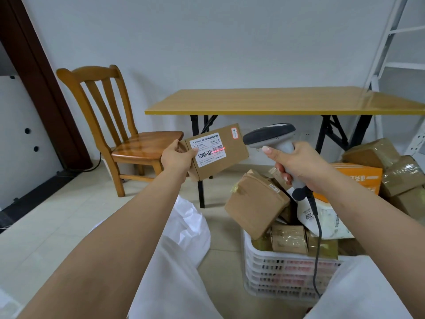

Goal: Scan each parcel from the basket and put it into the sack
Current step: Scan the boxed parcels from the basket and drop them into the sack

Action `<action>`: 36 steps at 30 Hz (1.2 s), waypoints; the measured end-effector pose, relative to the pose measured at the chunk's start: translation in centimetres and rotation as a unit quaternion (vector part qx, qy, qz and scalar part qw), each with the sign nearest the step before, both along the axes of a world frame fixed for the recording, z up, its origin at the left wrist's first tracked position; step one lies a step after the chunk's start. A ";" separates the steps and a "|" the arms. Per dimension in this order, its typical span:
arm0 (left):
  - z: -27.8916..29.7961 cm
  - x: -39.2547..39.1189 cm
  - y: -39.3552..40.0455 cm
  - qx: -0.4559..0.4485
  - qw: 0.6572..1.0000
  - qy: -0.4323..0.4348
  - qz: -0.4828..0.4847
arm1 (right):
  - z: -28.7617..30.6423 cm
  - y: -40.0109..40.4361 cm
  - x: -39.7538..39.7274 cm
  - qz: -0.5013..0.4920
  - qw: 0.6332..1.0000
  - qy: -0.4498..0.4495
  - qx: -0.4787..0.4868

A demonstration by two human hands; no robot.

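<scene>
The left hand [177, 157] is gripping a small cardboard parcel [218, 153] by its end, holding it up in the air with the label facing the camera. The right hand [296, 164] is wrapped tight around a grey scanner [271, 134], throwing a red line across the barcode. The white basket [282, 272] of parcels is sitting below right, with the white sack [184, 238] just beside it.

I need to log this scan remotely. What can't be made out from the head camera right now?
- Small print on the box label: too small to read; only "12V4A-5525" is clear.
- Left hand fingers: hidden behind the box.
- Scanner trigger: covered by the right hand.
- Lower parcels in the basket: buried under the top ones.
- Sack opening: hidden by the left arm.
</scene>
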State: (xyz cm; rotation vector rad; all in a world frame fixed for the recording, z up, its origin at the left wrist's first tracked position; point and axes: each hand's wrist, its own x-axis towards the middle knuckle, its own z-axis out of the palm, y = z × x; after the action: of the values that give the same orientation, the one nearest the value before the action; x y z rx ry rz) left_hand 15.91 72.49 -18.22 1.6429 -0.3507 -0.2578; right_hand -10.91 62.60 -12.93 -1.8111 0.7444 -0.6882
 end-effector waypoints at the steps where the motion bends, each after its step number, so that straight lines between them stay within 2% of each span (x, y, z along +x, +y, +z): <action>1: -0.1 0.1 0.1 0.003 1.000 -0.003 0.002 | -0.1 0.0 0.0 0.000 1.000 0.001 0.002; 24: -2.0 0.4 1.2 0.033 0.999 -0.033 0.028 | -1.2 -0.5 -0.7 0.021 0.993 -0.008 0.112; 31: -2.5 0.4 1.4 0.031 0.999 -0.032 0.019 | -1.5 -0.6 -0.9 0.025 0.993 -0.014 0.116; 36: -3.1 1.8 2.4 0.011 0.997 -0.003 0.071 | -2.9 0.0 0.8 0.028 0.994 -0.008 0.108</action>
State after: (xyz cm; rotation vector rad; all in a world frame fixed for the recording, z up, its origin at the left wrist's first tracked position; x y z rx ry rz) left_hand 17.71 74.93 -21.33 1.6819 -0.2366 -0.1500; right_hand -10.13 62.60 -15.83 -1.6208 0.7258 -0.5631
